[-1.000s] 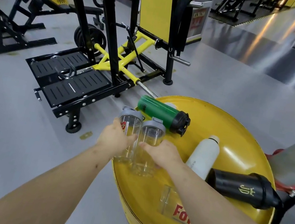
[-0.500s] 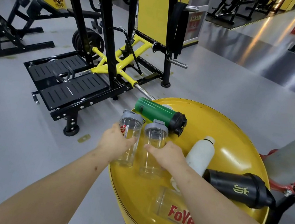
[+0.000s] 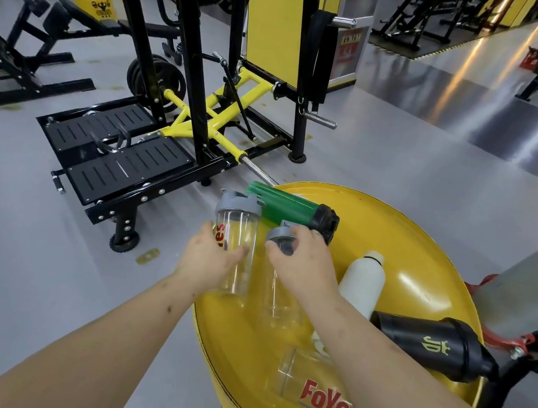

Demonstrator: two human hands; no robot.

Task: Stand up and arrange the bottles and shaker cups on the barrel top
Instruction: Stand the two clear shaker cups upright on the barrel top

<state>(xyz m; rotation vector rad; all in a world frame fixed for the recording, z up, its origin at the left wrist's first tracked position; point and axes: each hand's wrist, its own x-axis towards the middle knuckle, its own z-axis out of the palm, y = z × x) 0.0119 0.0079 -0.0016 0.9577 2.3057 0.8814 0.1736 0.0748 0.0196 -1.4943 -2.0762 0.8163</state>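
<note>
Two clear shaker cups with grey lids stand upright at the left edge of the yellow barrel top (image 3: 410,244). My left hand (image 3: 207,261) grips the left cup (image 3: 238,230) around its body. My right hand (image 3: 303,267) holds the right cup (image 3: 276,303) at its grey lid. A green shaker (image 3: 289,208) lies on its side behind them. On their sides too are a white bottle (image 3: 362,282), a black shaker (image 3: 431,344) at the right, and a clear cup with red lettering (image 3: 315,383) near me, partly hidden by my right forearm.
A black and yellow gym machine (image 3: 181,129) with footplates stands on the grey floor just left and behind the barrel, its steel bar end reaching near the rim. A grey and red post (image 3: 532,286) rises at the right. More gym equipment fills the background.
My right hand has shifted from the right cup's body up to its grey lid. The left hand stays on the left cup. The camera has tilted slightly.
</note>
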